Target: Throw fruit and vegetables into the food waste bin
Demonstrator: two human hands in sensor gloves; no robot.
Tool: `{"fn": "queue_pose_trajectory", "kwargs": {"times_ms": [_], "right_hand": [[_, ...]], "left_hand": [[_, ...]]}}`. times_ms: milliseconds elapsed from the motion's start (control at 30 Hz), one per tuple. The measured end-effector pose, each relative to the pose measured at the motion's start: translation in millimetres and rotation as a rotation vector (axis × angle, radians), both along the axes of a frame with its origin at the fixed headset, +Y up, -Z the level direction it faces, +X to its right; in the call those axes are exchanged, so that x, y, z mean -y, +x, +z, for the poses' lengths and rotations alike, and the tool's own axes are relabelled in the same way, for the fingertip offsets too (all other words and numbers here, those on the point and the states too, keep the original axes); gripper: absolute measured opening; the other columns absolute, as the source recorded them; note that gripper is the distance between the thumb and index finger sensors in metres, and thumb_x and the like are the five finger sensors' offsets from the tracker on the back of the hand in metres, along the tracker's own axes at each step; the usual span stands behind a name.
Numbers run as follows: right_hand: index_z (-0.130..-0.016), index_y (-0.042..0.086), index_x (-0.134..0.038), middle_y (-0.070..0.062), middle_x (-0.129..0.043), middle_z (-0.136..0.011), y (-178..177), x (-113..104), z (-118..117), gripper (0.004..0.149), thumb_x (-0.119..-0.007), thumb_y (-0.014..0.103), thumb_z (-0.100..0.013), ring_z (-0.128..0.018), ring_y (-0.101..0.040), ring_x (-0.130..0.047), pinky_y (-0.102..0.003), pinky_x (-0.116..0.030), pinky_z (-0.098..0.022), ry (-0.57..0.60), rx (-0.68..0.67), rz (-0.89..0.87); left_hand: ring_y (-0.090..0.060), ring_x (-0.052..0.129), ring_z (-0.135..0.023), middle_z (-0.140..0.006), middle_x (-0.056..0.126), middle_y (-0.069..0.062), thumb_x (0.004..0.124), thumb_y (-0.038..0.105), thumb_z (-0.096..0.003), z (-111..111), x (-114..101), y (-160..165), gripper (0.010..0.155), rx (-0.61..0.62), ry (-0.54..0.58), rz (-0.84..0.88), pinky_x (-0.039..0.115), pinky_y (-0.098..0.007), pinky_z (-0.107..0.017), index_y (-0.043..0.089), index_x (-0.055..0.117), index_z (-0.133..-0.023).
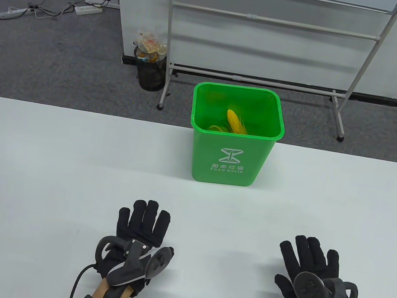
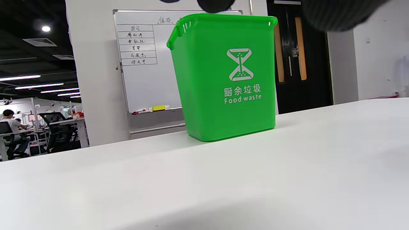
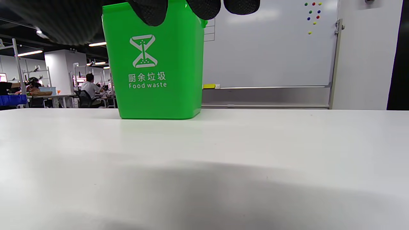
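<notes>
Bin: the green food waste bin point(image 1: 234, 139) stands upright at the far edge of the white table point(image 1: 48, 170), its mouth facing up and its "Food waste" label turned toward the person.
Produce: a yellow corn cob point(image 1: 236, 121) leans against the bin's inner wall, with something yellow and curved beside it low down, too hidden to name. No fruit or vegetable shows on the table on the near side of the bin.
Left hand: the left hand point(image 1: 139, 239) lies flat, palm down, well in front of the bin and a little to its left, fingers point(image 1: 146, 214) spread and holding nothing.
Right hand: the right hand point(image 1: 308, 274) lies flat too, well in front of the bin and off to its right, fingers stretched out, empty.
Handling: the cob looks stiff and light, I'd say, with a bumpy surface that should not slip; a grasp around its middle would suit it.
Bin handling: thin plastic and probably light, so a hard throw could nudge or tip it.
Progress: as far as I can judge, the tossing looks finished.
</notes>
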State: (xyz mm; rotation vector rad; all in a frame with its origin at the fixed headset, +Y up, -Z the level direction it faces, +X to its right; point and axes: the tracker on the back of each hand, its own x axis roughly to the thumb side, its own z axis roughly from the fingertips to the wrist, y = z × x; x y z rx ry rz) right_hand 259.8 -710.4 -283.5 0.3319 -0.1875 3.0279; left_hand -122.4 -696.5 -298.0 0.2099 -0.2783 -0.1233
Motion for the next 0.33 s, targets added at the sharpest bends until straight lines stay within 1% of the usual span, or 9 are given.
{"fn": "queue_pose_trajectory", "kwargs": {"times_ms": [133,333], "right_hand": [[-0.11,0.034,-0.036,-0.006,-0.029,-0.12,6,2,-1,0.081,-0.069,0.059,-0.041,-0.117,-0.04,-0.033,-0.076,-0.025,-0.077,-0.01,0.005,0.013],[-0.11,0.033,-0.038,-0.007,-0.03,-0.119,15,-1,0,0.081,-0.07,0.058,-0.04,-0.116,-0.04,-0.033,-0.076,-0.025,-0.077,-0.015,0.017,-0.019]], "left_hand": [[-0.055,0.03,-0.105,-0.115,0.02,-0.022,0.065,0.066,-0.0403,-6,5,-1,0.088,-0.012,-0.027,0.004,0.033,-0.075,-0.07,0.019,0.035,-0.109],[-0.055,0.031,-0.105,-0.115,0.02,-0.022,0.066,0.066,-0.0404,-6,10,5,0.088,-0.012,-0.052,0.01,0.034,-0.075,-0.07,0.019,0.035,-0.108]]}}
